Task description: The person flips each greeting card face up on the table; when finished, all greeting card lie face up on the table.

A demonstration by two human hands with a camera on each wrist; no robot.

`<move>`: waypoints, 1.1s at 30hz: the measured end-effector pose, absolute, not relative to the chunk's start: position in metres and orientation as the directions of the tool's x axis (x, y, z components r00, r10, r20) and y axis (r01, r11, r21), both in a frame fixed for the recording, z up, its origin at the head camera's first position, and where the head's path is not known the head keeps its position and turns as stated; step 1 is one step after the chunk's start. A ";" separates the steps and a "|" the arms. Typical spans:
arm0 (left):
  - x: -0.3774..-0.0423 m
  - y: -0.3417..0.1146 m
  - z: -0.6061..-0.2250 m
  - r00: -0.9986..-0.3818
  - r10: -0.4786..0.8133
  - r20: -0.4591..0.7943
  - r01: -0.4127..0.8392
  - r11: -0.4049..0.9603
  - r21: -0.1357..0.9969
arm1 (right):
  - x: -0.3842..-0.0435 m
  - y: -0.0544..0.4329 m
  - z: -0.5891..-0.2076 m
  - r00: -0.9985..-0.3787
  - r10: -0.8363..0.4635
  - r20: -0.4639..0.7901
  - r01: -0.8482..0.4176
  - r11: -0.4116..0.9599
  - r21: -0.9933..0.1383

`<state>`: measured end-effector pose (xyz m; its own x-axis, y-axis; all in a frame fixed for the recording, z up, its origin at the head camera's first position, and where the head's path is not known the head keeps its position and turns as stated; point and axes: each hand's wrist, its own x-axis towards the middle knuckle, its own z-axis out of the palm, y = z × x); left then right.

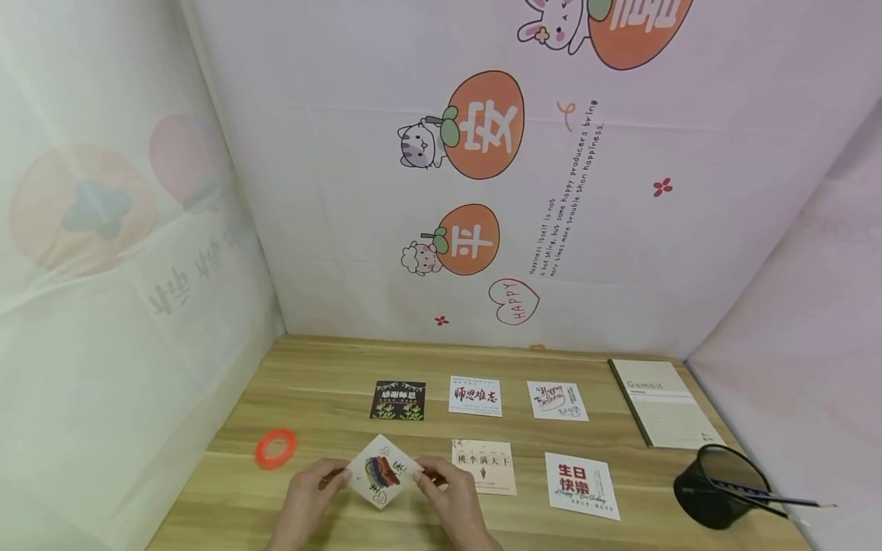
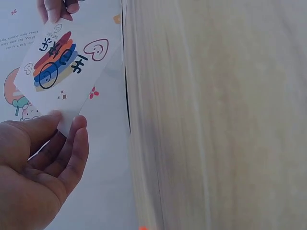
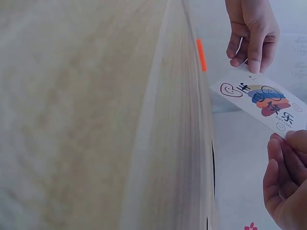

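Observation:
A square white greeting card with colourful brush strokes, black characters and small hearts is held up between both hands, turned so its corners point up, down and sideways. My left hand pinches its left corner between thumb and fingers. At the opposite corner, my right hand pinches it the same way. In the left wrist view the printed face of the card shows fully, with the left thumb on its lower corner. The right wrist view shows both hands gripping opposite corners of the card.
Behind lie a black card, a white card and a birthday card. A beige card and another birthday card lie right. Red tape sits left; a notebook and black pen holder stand right.

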<state>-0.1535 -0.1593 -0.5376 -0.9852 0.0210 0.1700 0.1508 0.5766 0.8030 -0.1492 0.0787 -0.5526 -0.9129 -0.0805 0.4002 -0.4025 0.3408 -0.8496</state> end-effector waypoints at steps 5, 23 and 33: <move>-0.155 -0.159 -0.539 -0.984 -0.018 0.180 0.135 0.583 0.801 | -0.149 0.079 -0.553 -0.922 -0.068 0.381 -0.381 0.329 -0.864; -0.172 -0.152 -0.536 -0.973 -0.053 0.224 0.147 0.605 0.782 | -0.148 0.081 -0.557 -0.969 -0.074 0.234 -0.244 0.395 -0.886; -0.177 -0.137 -0.542 -0.952 0.042 0.302 0.258 0.641 0.723 | -0.150 0.088 -0.563 -0.986 -0.049 0.159 -0.166 0.395 -0.903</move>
<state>-0.1771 -0.1371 -0.5417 -0.9522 0.0419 0.3025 0.2578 0.6409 0.7230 -0.1500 0.0880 -0.5629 -0.9860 -0.0489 0.1594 -0.1657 0.3953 -0.9035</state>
